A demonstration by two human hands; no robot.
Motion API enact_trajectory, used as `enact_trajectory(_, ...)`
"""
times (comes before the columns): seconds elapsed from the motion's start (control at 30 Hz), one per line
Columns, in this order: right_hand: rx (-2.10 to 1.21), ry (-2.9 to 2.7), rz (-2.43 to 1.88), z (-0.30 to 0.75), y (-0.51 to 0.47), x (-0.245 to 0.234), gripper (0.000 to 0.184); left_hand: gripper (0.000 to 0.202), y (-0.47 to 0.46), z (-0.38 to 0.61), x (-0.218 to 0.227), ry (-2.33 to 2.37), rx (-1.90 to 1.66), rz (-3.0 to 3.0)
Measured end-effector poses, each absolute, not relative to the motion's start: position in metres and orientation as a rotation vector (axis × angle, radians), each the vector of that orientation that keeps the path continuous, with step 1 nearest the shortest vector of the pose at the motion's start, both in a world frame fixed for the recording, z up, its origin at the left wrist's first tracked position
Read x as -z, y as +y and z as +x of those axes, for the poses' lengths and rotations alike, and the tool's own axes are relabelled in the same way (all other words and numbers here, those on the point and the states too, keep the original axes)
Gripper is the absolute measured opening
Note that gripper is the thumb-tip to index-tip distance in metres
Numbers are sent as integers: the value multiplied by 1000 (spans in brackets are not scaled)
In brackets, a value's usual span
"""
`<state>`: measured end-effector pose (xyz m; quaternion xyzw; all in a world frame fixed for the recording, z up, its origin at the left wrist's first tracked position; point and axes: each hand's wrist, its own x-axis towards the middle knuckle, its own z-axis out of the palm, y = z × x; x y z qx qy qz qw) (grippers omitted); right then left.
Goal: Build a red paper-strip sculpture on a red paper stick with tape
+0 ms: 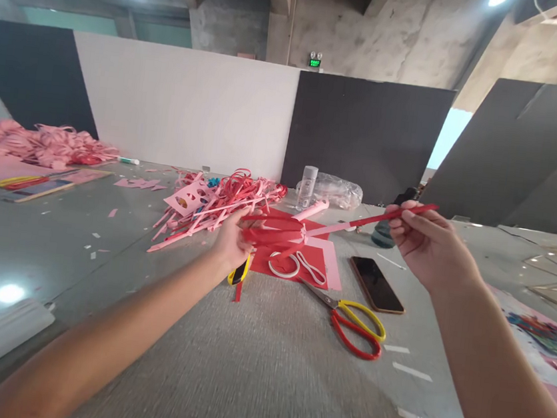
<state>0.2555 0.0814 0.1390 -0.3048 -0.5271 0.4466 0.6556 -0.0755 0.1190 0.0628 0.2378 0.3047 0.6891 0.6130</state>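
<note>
Head view: left hand [232, 240], right hand [423, 242] both pinching red strip [372, 218] above scissors [356, 322], phone [376, 284], scrap pile [213, 205]

Nothing here can be read for certain. A small green sign [314, 62] glows high on the concrete wall [379, 32], but its pale characters are too tiny to make out. Any print on the clear bottle [306, 187] is blurred.

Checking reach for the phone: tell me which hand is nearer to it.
Right. The right hand sits just up and right of the phone, pinching a red strip; the left hand is well to its left, beyond the red sheet.
</note>
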Motion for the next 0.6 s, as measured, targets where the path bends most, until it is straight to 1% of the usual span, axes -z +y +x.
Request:
enact_trajectory(0.07, -880, -1188, -655, 252, 75, -146, 12, 5, 124, -74, -53, 729, -1606, 573)
enact_trajectory(0.13, -760, -1185, -617, 247, 65, -154, 13, 7, 126, -70, -46, 755, -1621, 621)
enact_trajectory(0.23, -631, -1214, -591, 239, 48, -165, 14, 13, 120, -60, -44, 744, -1603, 743)
enact_trajectory(0.3, -572, -1270, -607, 233, 36, -171, 13, 13, 110, -52, -47, 686, -1520, 921)
enact_trajectory(0.37, -548, -1325, -620, 229, 25, -175, 9, 19, 99, -43, -49, 617, -1328, 1215)
enact_trajectory(0.43, -547, -1336, -605, 226, 18, -178, 8, 28, 90, -37, -48, 592, -1168, 1373)
enact_trajectory(0.53, -573, -1269, -560, 229, 19, -181, 12, 36, 82, -32, -43, 559, -1068, 1368)
enact_trajectory(0.6, -616, -1186, -543, 234, 27, -180, 13, 37, 78, -30, -42, 537, -1021, 1306)
